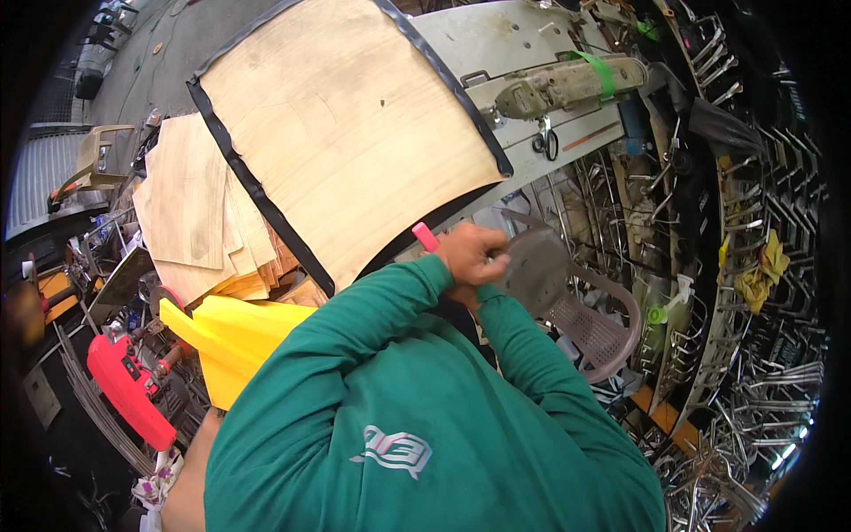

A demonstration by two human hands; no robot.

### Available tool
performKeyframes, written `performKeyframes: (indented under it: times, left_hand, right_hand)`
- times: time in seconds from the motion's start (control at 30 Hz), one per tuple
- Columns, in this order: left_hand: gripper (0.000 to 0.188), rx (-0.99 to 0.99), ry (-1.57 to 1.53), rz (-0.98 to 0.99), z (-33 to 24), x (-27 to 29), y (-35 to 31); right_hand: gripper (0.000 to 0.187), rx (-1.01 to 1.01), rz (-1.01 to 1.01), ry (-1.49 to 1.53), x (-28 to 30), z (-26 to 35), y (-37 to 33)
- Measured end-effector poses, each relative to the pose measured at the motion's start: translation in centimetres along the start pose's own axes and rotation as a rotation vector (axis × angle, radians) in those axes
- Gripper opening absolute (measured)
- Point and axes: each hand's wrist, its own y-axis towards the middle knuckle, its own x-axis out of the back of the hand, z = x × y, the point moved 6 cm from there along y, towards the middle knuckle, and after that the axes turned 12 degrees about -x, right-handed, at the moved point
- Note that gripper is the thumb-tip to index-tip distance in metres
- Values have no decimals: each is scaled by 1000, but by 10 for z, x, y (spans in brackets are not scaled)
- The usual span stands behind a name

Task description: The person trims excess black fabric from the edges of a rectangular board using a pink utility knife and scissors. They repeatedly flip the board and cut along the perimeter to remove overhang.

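Note:
My left hand (476, 252) is curled closed in front of me, just off the near right corner of a pale wooden panel (355, 124) edged with black material. Below and partly behind it is my right hand (464, 296), its fingers hidden, so its grip cannot be seen. The two hands touch or overlap. A short pink piece (425, 237) sticks out beside my left hand; its kind and which hand holds it are unclear. What my left fingers close on is hidden. The panel's near edge bows up, with black material showing beneath.
A grey table (479, 35) bears a long dusty tool (572, 86) with green tape and scissors (545, 142). A brown plastic chair (585, 324) stands right. Left are stacked wooden sheets (186, 195), a yellow piece (239, 337) and a red machine (128, 386). Metal parts (771, 390) crowd the right.

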Motion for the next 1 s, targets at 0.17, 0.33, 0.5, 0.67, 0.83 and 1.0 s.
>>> performKeyframes:
  times: [0.17, 0.33, 0.5, 0.67, 0.83, 1.0]
  left_hand:
    - [39, 211, 720, 119, -14, 9, 23]
    - [56, 473, 1055, 737, 60, 54, 47]
    - [46, 259, 888, 1207, 92, 54, 51]
    - [40, 188, 711, 1138, 80, 63, 61]
    - [40, 180, 710, 1201, 94, 67, 62]
    - [36, 113, 640, 1126, 90, 69, 78]
  right_hand:
    - [58, -187, -64, 203, 0, -17, -35]
    - [57, -318, -184, -8, 10, -30, -71]
    - [56, -323, -295, 172, 4, -44, -70]
    - [58, -347, -356, 300, 4, -54, -59]
    - [60, -179, -285, 180, 30, -22, -40]
    - [55, 31, -248, -72, 71, 32, -1]
